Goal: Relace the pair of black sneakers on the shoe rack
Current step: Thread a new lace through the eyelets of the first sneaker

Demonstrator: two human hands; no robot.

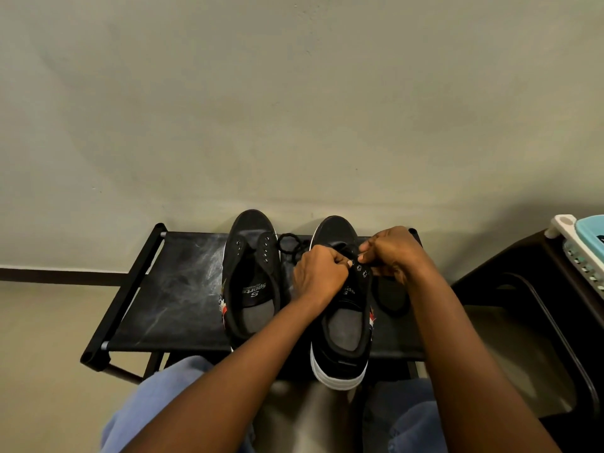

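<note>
Two black sneakers stand side by side, toes to the wall, on a black shoe rack [170, 289]. The left sneaker [253, 276] has bare eyelets and no lace. A loose black lace [289, 245] lies bunched between the two shoes. Over the eyelets of the right sneaker [343, 328], my left hand [318, 276] and my right hand [394, 253] each pinch a black lace. A loop of that lace [392, 302] lies on the rack to the right of the shoe. The fingers hide the lace ends.
A plain wall rises right behind the rack. A dark stool or chair [529, 308] stands at the right, with a white basket holding a teal item [585, 246] on top. My knees in blue jeans [170, 393] sit below the rack's front edge.
</note>
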